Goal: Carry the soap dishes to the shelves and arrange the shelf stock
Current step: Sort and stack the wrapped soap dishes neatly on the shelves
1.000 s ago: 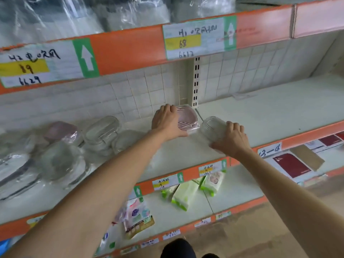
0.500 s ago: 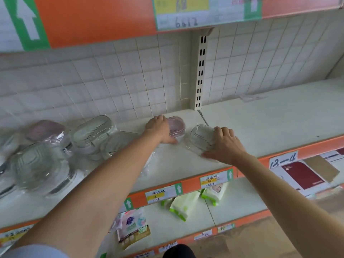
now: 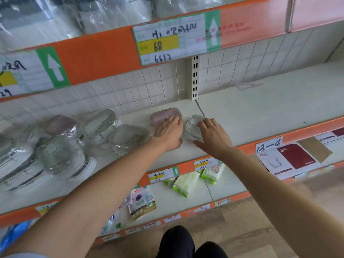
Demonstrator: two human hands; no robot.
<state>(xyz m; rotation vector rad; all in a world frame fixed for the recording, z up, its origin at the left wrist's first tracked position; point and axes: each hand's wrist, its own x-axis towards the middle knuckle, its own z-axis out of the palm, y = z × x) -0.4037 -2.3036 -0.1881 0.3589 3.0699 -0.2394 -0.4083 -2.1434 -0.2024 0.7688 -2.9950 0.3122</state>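
Pink soap dish [image 3: 163,114]: lies flat on the middle shelf [image 3: 260,108], close to the tiled back wall [image 3: 130,90], just left of the slotted upright [image 3: 194,79].
Clear soap dish [image 3: 193,125]: sits just right of the pink one, near the shelf seam; its ribbed lid faces up.
Left hand [image 3: 168,133]: palm down, fingers extended and lying on the near edge of the pink soap dish; the grip is spread, not curled round the dish.
Right hand [image 3: 212,137]: palm down, fingertips on the right side of the clear soap dish, thumb stretched along its near side; the grip is loose and spread, so a pinch cannot be confirmed.
Wrapped dishes [image 3: 100,125]: several clear and pinkish ones in film, crowded on the left part of the same shelf.
Price label [image 3: 158,45]: on the orange rail above, handwritten "68" and "6612".
Lower shelf [image 3: 195,190]: green-and-white packets [image 3: 183,182] and a printed pouch [image 3: 141,203].
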